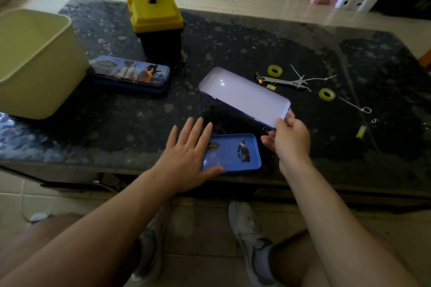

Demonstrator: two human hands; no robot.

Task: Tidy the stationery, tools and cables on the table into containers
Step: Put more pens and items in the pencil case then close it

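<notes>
Near table edge, centre: a blue printed tin half (235,154) is laid flat on the dark stone table (233,37), rim upward.
Left hand (186,158): spread flat with straight fingers; the left end of the blue printed tin half is covered by the thumb side of the palm, and the thumb is laid along its near rim. Nothing is gripped.
Right hand (288,140): curled round the near-right end of a pale-lined tin half (245,95), with the thumb on the inner face and the fingers behind.
Pale-lined tin half: held tilted with its hollow side turned up, stretching far and left from the right hand. It is placed just beyond the blue printed tin half; whether its far end touches the table cannot be told.
Between the hands: the right part of the blue printed tin half is left uncovered, with a printed figure showing.
Far left: a closed pencil tin (130,74) is set beside a pale bin (35,60); a yellow-lidded toolbox (154,14) is stood farther back.
Right, beyond the right hand: a wrench (284,81), two tape rolls (275,70) (327,94), white cable ties (355,106) and a yellow binder clip (270,87) are scattered loose, well apart from both hands.
</notes>
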